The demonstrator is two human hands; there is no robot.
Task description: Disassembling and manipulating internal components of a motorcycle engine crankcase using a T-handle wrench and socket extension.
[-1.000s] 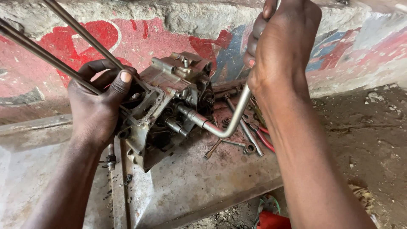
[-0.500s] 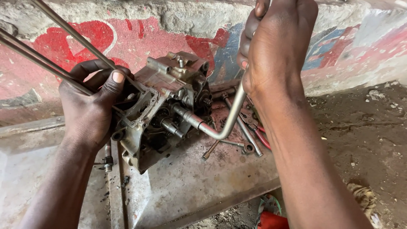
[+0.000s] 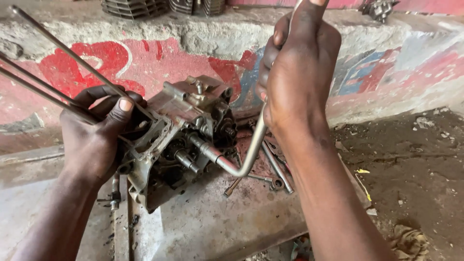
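A greasy metal engine casing (image 3: 181,133) rests tilted on a worn metal sheet (image 3: 227,222). My left hand (image 3: 96,137) grips its left side, fingers wrapped over the edge beside long steel studs (image 3: 53,41) that stick up to the upper left. My right hand (image 3: 299,67) is closed around the upright handle of a bent L-shaped socket wrench (image 3: 244,162). The wrench's socket end sits on a fitting on the front of the casing.
Loose spanners and small tools (image 3: 275,174) lie on the sheet behind the wrench. A low concrete wall with red and blue paint (image 3: 386,72) runs across the back. Dirt ground with scraps (image 3: 415,183) lies to the right. Finned engine parts (image 3: 140,7) sit on top of the wall.
My right hand has swung the wrench handle a little to the left and upward. The casing and my left hand have shifted slightly leftward in view.
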